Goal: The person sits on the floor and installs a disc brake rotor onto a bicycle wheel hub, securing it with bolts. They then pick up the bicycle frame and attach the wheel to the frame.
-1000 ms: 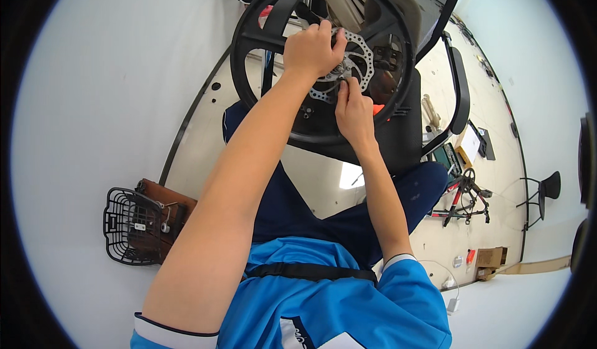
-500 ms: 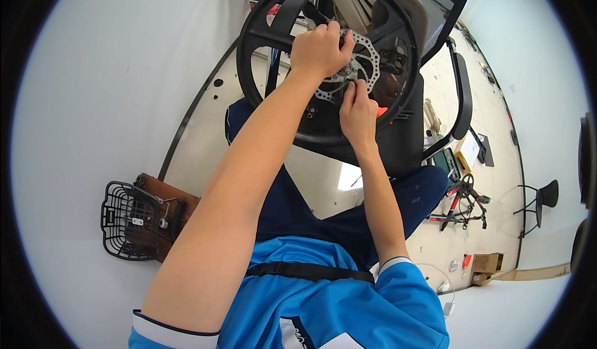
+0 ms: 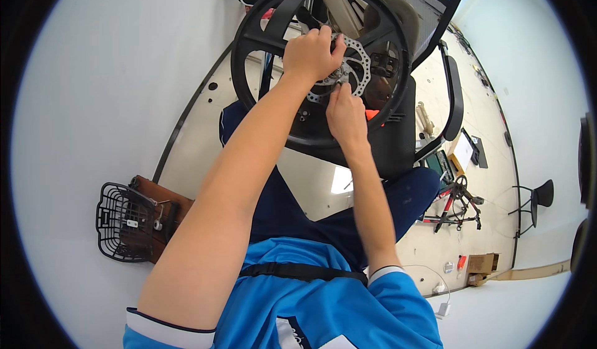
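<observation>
A black wheel (image 3: 239, 69) with thick spokes and a silver drilled brake rotor (image 3: 364, 69) at its hub lies across a black seat (image 3: 401, 147) in front of me. My left hand (image 3: 310, 55) is closed over the rotor's upper left side, its fingers curled and its thumb near the hub. Just below the hub, the thumb and fingers of my right hand (image 3: 348, 116) are pinched together against the middle of the rotor. Whatever small part they hold is hidden. Beside the right hand, under the wheel, an orange piece (image 3: 373, 115) shows.
To the left, a black wire basket (image 3: 124, 221) stands by a brown box (image 3: 168, 203). On the right are the chair's armrest (image 3: 456, 94), a red and black bicycle frame (image 3: 457, 206), a cardboard box (image 3: 482, 263) and a black chair (image 3: 542, 193). A white wall (image 3: 106, 88) rises at left.
The whole view has shifted slightly, so the wheel and both hands sit a little further left. Both hands keep their places at the rotor, the right one still pinched by the hub.
</observation>
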Demonstrator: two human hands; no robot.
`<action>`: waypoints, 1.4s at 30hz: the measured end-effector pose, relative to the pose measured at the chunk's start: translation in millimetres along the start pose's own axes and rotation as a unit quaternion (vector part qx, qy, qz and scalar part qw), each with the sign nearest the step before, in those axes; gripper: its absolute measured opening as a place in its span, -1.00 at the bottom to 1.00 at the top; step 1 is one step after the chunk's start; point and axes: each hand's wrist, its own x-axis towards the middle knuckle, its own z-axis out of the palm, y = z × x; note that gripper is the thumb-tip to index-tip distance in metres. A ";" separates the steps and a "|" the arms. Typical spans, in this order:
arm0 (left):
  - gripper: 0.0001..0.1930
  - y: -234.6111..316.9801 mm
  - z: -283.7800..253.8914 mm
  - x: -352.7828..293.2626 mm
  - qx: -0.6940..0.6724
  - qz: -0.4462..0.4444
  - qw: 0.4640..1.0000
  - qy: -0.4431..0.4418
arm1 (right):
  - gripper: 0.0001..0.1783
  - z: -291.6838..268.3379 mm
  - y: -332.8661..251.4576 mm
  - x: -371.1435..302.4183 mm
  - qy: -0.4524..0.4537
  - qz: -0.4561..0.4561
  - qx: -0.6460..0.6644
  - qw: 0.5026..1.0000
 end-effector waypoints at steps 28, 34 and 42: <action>-0.65 -0.8 -1.8 2.8 -0.010 0.028 1.000 -0.001 | -0.77 -11.0 35.4 3.7 0.018 -0.129 0.095 0.987; -0.65 -0.1 -4.5 1.4 0.006 0.021 1.000 -0.009 | -0.79 -27.7 17.1 0.9 0.087 -0.121 0.055 0.987; -0.64 -3.0 -6.3 3.2 0.005 0.008 1.000 -0.001 | -0.76 -95.0 11.6 21.1 0.038 -0.066 0.191 0.979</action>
